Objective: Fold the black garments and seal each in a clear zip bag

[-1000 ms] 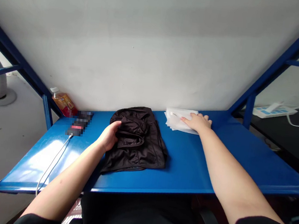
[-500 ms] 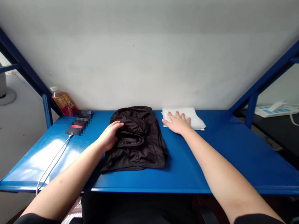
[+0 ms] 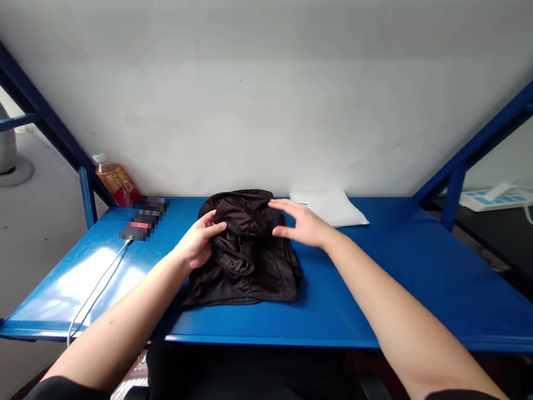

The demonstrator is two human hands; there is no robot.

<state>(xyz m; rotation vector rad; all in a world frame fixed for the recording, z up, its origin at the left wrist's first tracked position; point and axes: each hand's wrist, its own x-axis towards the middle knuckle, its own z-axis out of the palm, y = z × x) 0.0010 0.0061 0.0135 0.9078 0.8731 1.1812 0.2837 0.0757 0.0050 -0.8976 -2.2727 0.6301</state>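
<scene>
A dark, thin piece of cloth [image 3: 270, 277], its kind of garment unclear, lies spread on the blue table with a bunched part on top. My left hand [image 3: 202, 237] is closed on the left side of that bunch, thumb on top, lifting it slightly. My right hand [image 3: 305, 225] hovers by the cloth's upper right side, fingers stretched and thumb apart, with nothing in it. Behind the right hand, a flat white stack of sheets or bags [image 3: 337, 209] rests against the wall; what it is made of I cannot tell.
On the left stand a drink bottle [image 3: 115, 181] and a blurred-out phone-like device [image 3: 142, 219] with a white cable [image 3: 97, 290]. Blue frame bars [image 3: 454, 196] rise at both ends of the table [image 3: 384, 265]. A power strip [image 3: 500, 198] lies on a dark surface at right.
My right hand has left the white stack and moved left to the dark cloth. In my left hand the bunched part has been raised a little and has changed shape.
</scene>
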